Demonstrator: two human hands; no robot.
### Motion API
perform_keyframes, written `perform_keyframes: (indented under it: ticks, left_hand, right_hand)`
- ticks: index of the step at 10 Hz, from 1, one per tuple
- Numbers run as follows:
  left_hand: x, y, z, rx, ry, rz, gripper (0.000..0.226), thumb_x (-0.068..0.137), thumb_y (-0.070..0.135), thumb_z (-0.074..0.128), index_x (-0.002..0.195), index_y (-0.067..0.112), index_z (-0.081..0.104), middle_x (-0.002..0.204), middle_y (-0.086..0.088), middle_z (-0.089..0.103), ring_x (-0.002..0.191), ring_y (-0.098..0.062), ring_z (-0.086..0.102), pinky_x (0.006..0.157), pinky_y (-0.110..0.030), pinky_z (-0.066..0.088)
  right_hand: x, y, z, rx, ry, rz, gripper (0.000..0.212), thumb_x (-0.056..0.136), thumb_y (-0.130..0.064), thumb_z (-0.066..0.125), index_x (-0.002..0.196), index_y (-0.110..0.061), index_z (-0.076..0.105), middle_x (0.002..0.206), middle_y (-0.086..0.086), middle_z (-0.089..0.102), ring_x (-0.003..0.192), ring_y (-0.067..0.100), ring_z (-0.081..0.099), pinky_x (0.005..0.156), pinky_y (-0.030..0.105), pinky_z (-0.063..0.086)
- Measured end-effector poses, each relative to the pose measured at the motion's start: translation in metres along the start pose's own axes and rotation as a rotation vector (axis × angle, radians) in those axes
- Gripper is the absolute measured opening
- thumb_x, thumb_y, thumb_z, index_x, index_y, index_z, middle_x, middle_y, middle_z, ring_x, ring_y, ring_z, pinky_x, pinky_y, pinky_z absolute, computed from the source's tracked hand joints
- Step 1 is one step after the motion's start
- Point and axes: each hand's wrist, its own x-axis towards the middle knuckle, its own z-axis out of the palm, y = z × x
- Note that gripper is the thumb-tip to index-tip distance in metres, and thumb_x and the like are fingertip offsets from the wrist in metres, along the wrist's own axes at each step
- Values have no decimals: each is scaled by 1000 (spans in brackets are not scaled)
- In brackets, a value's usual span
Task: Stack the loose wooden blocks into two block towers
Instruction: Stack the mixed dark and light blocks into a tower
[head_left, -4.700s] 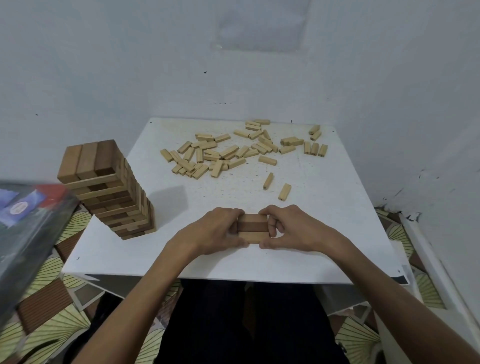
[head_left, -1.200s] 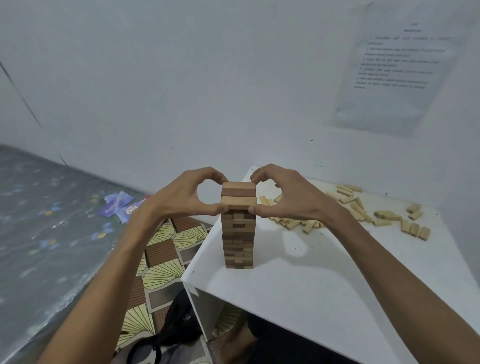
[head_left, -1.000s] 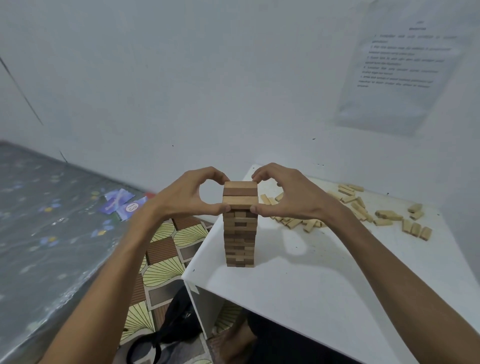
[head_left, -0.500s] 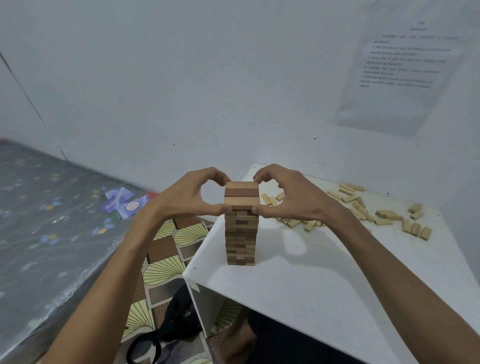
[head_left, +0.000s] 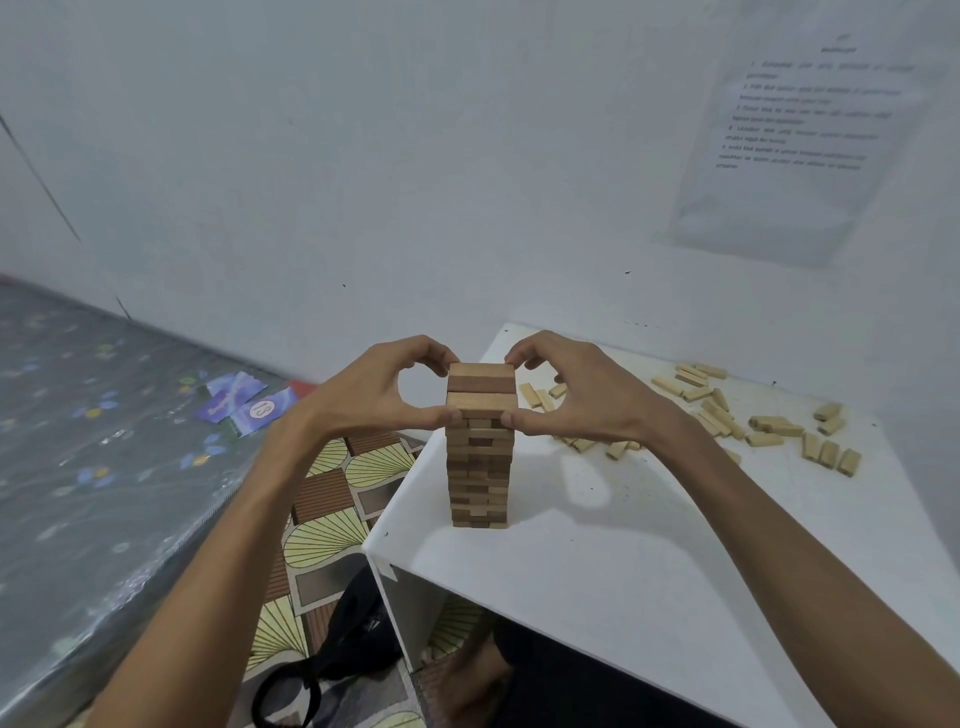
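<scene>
Fingertips (head_left: 448, 415) of left hand (head_left: 374, 397) and right hand (head_left: 584, 395) pinch the top blocks (head_left: 481, 385) of the tower (head_left: 478, 470).

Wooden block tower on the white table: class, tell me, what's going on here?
A person pinches the top layer of blocks between the left hand and right hand, one at each end, atop the wooden block tower near a corner of the white table. Many loose blocks lie scattered farther back. Only this one tower is in view.
</scene>
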Motion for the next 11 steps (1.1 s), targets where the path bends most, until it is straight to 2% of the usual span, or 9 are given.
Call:
perform_keyframes:
  ticks: [8,11]
  left_hand:
    - [-2,4,-1,-2,2,-11,65,69,65,72,123,29,63,119,16,67,117,-4,60,103,-21,38]
    - [-4,7,-2,-8,-8,-35,66,69,66,72,123,29,63,119,17,67,116,-2,61,104,-25,40]
  right_hand:
    - [2,2,3,1,19,1,60,68,-73,68,117,-41,55,122,-25,57,118,0,53,90,41,54]
    - [1,3,4,4,-2,32,63,66,-75,67,119,-43,53,125,-25,56,117,-1,53,91,40,54]
